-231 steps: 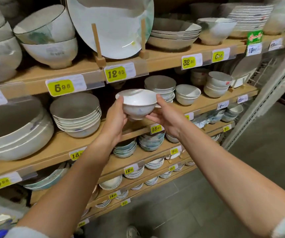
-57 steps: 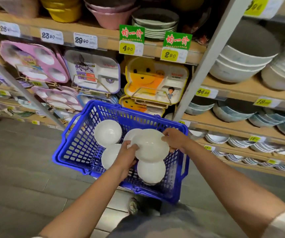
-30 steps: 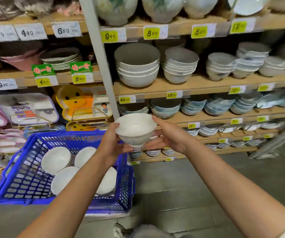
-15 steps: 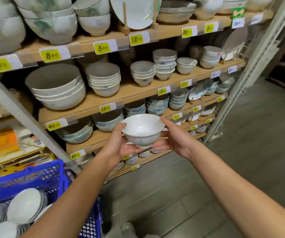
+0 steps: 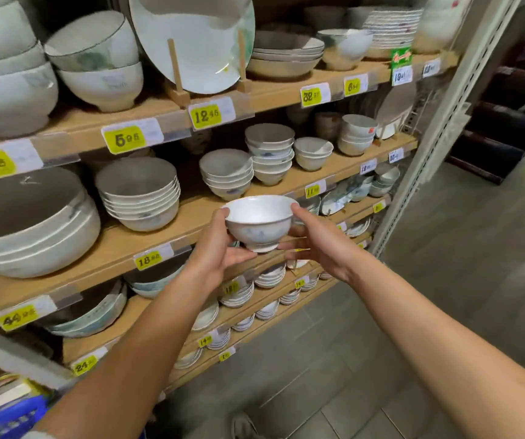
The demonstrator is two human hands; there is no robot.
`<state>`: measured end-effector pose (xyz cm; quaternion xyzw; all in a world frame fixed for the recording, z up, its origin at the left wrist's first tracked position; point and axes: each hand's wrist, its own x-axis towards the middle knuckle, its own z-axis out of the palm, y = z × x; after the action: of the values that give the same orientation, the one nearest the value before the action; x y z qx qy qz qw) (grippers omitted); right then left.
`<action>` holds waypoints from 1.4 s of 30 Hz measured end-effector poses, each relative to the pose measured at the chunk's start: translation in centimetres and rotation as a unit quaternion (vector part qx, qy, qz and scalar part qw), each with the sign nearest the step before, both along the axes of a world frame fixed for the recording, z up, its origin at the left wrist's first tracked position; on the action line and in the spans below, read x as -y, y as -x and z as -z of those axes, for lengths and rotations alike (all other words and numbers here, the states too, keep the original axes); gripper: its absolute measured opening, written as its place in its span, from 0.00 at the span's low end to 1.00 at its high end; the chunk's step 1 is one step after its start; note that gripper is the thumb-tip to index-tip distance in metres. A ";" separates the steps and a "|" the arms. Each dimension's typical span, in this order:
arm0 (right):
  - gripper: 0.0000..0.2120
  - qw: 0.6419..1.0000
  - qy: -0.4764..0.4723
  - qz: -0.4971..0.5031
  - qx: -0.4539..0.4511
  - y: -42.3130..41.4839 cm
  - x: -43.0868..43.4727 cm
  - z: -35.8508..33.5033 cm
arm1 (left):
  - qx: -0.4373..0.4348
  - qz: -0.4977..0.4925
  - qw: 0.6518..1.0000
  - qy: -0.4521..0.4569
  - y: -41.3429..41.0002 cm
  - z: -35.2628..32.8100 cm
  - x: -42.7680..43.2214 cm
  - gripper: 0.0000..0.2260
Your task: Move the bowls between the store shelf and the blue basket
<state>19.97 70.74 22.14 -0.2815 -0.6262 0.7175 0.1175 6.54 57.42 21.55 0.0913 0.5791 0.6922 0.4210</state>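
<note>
Head view: small white bowl (image 5: 259, 221) cupped between my left hand (image 5: 218, 248) and right hand (image 5: 318, 245), thumbs at rim, fingers near foot. Both hands grasp it, upright, in air before middle shelf (image 5: 122, 245). Blue basket (image 5: 9, 418) low left, well apart.

Risks, my guess:
- glazed wall slips if one hand lets go early
- rim knocks bowl stacks (image 5: 227, 175) on approach
- tilted landing on stack chips bowl or topples stack

White bowl (image 5: 259, 221), faint blue motif on side; yellow price tags (image 5: 124, 140); blue basket (image 5: 7, 419); tan wooden shelf (image 5: 147, 239).
</note>
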 end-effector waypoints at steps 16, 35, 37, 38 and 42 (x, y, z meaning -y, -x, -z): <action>0.14 0.993 0.022 0.071 -0.096 15.3 -7.4 -1.5 | -0.137 -0.172 0.975 0.032 12.4 -2.5 -8.8 0.15; 0.15 0.968 -0.245 0.042 0.035 21.1 -12.2 0.6 | -0.183 -0.264 0.934 0.156 16.1 0.0 -12.9 0.14; 0.13 0.965 -0.256 0.037 0.039 21.3 -12.1 0.9 | -0.185 -0.268 0.931 0.167 16.1 0.2 -13.0 0.15; 0.13 0.964 -0.261 0.036 0.040 21.3 -12.0 0.9 | -0.189 -0.268 0.929 0.172 16.2 0.3 -13.1 0.16; 0.12 0.944 -0.326 0.032 0.050 21.3 -11.6 1.2 | -0.202 -0.268 0.922 0.194 16.3 0.4 -13.3 0.15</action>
<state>-1.29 82.31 20.91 -0.2830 -0.8216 0.4551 0.1941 -9.72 70.69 21.11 -0.0132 0.7772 0.6205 0.1034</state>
